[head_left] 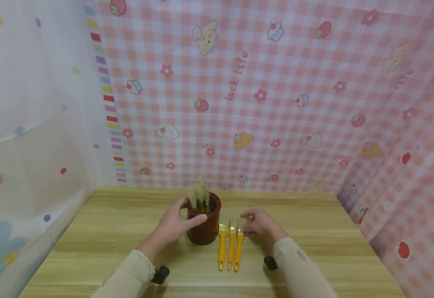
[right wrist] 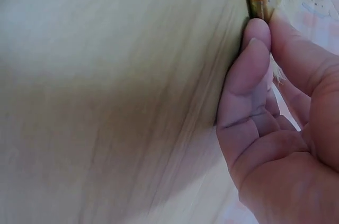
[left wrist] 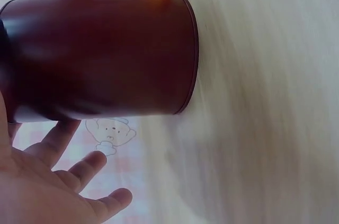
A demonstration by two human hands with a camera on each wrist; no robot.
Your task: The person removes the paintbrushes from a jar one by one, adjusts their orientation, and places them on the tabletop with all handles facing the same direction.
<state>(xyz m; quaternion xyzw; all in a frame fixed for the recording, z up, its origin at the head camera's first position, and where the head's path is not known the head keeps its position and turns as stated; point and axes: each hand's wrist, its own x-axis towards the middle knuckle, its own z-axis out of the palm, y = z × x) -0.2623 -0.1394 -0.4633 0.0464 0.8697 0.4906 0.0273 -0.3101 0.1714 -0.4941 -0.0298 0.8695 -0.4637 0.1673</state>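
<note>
A dark reddish-brown cylindrical cup (head_left: 204,229) stands upright on the table, with several bristle brushes (head_left: 200,195) in it, bristles up. My left hand (head_left: 173,225) holds the cup near its rim, thumb on the near side; the left wrist view shows other fingers (left wrist: 87,168) spread beside the cup's wall. Right of the cup lie three flat paintbrushes side by side with yellow-orange handles: a left one (head_left: 222,248), a middle one (head_left: 231,248) and a right one (head_left: 239,250). My right hand (head_left: 259,224) pinches the right paintbrush by its metal band and bristles, partly covering them.
The wood-grain table (head_left: 127,231) runs back to a pink checked curtain (head_left: 239,124). A white curtain (head_left: 41,103) hangs at the left. Dark wrist-camera mounts (head_left: 160,275) stick out under both sleeves.
</note>
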